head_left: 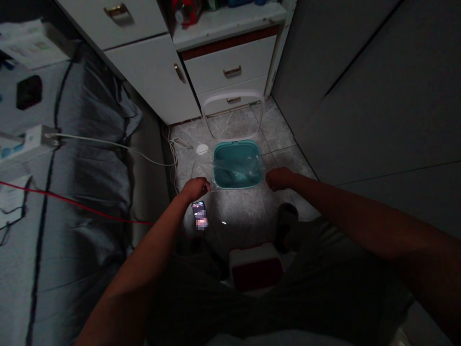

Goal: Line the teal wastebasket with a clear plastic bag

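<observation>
A small teal bin (pixel 237 185) stands on the tiled floor with a clear plastic bag (pixel 236 166) spread over its opening. My left hand (pixel 196 188) is closed on the bag's near left edge. My right hand (pixel 279 179) is closed on the near right edge, and the plastic is stretched between them. A white frame-shaped lid (pixel 232 98) stands raised behind the bin. A lit phone (pixel 200 214) lies on the floor just below my left hand.
White cabinets and drawers (pixel 226 72) stand behind the bin. A bed with grey covers (pixel 72 192), boxes and cables lies at the left. A grey wall (pixel 360 96) closes the right. A red and white box (pixel 255 266) sits by my legs. White cables (pixel 173 154) trail on the floor.
</observation>
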Action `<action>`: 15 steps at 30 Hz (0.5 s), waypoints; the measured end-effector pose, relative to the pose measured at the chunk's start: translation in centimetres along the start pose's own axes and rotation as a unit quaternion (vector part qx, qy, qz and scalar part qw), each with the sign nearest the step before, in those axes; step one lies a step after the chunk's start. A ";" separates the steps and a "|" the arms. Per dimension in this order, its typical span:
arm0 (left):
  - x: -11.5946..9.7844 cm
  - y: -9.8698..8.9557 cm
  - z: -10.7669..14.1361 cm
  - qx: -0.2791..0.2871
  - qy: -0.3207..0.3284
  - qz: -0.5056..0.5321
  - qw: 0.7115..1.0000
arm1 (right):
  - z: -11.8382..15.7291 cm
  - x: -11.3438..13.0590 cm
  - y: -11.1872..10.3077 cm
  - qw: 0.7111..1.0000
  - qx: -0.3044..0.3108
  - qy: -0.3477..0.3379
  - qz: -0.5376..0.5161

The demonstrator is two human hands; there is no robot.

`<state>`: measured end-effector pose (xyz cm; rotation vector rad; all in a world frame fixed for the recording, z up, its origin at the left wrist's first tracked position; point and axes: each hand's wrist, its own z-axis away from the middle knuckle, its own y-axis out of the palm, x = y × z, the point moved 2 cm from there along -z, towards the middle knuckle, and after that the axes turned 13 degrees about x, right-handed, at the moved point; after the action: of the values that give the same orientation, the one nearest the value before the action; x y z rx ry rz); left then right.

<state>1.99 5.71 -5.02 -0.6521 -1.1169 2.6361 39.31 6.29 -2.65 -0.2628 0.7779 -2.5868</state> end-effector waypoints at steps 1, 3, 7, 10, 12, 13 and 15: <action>-0.1 0.0 -0.1 -0.004 -0.011 -0.004 1.000 | -0.2 0.0 0.1 1.000 -0.008 0.008 -0.003; -0.2 0.0 -0.2 -0.019 -0.037 -0.008 0.999 | -0.5 -0.1 0.1 0.999 -0.037 0.029 -0.012; -0.2 0.3 -0.7 -0.070 -0.079 0.017 0.994 | -0.7 -0.2 -0.4 0.992 -0.085 0.080 -0.046; 0.2 0.8 -1.5 -0.094 -0.085 0.058 0.990 | -0.7 -0.3 -0.5 0.986 -0.099 0.104 -0.085; 0.7 1.1 -1.9 -0.106 -0.085 0.089 0.987 | -0.9 -0.6 -0.2 0.981 -0.105 0.110 -0.119; 0.9 1.2 -2.1 -0.112 -0.083 0.106 0.985 | -1.1 -0.8 -0.1 0.978 -0.109 0.109 -0.138; 1.1 1.1 -2.2 -0.124 -0.081 0.144 0.979 | -1.6 -1.4 0.3 0.972 -0.117 0.105 -0.176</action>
<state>2.01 6.68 -7.52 -0.7024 -1.5204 2.8590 40.16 7.49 -4.23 -0.2149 1.2144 -2.8855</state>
